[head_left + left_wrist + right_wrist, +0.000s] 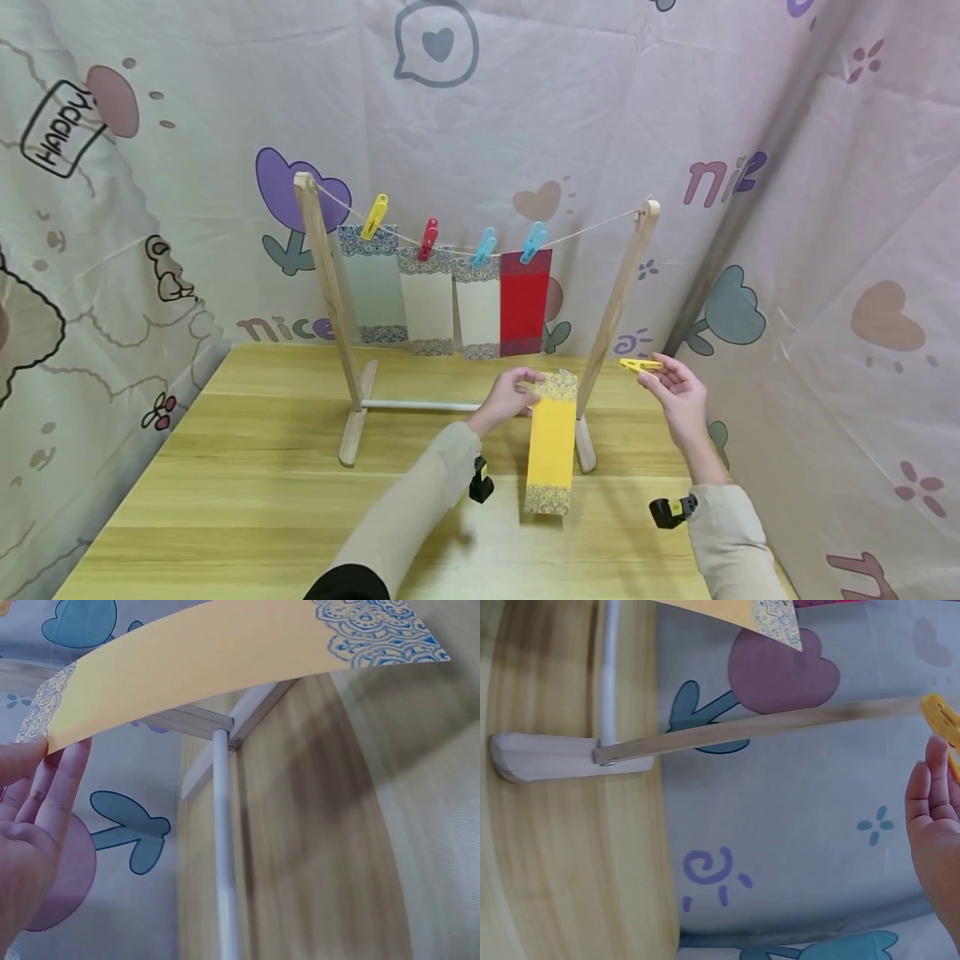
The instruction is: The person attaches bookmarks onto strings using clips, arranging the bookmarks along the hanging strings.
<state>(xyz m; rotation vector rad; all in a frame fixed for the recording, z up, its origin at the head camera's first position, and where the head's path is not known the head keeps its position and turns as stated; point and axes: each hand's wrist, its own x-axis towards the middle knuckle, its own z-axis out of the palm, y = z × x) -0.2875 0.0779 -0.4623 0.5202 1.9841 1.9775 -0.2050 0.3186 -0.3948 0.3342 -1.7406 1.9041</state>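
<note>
My left hand (513,398) pinches the upper left edge of a yellow paper card (551,442) with patterned lace bands at both ends. The card hangs in front of the rack's right post (617,304), and in the left wrist view it bows slightly. Off to the right, my right hand (681,398) holds a yellow clothespin (640,365) between thumb and fingers. On the string (600,225), a yellow clothespin (374,217), a red clothespin (427,239) and two blue clothespins (534,242) hold up several cards, the rightmost a red card (525,304).
The wooden rack's left post (330,292) stands on a foot (351,437), joined to the right foot (585,446) by a white rod (420,405). Printed cloth (480,125) surrounds the wooden table (247,492) at the back and sides.
</note>
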